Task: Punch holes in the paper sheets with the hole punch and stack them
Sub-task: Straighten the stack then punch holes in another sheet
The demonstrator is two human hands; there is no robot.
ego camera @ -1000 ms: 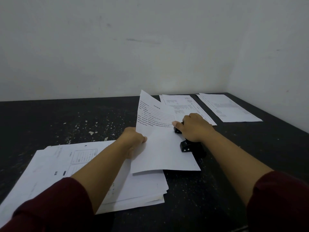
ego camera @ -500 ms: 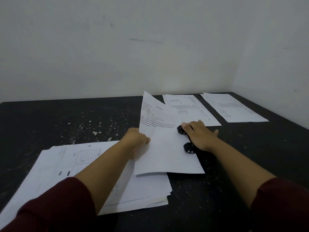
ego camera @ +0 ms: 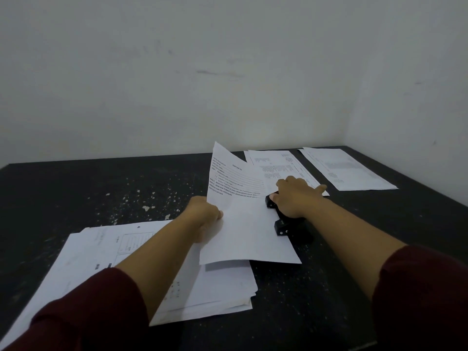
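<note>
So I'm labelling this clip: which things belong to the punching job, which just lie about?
In the job:
left hand gripping the sheet
right hand pressing the hole punch
near pile of paper
two far sheets, maybe punched already

Lying about:
white flecks on the table

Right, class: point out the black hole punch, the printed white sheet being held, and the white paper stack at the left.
black hole punch (ego camera: 283, 228), head view, near end block.
printed white sheet (ego camera: 243, 224), head view, blank middle.
white paper stack (ego camera: 101, 252), head view, top sheet.
</note>
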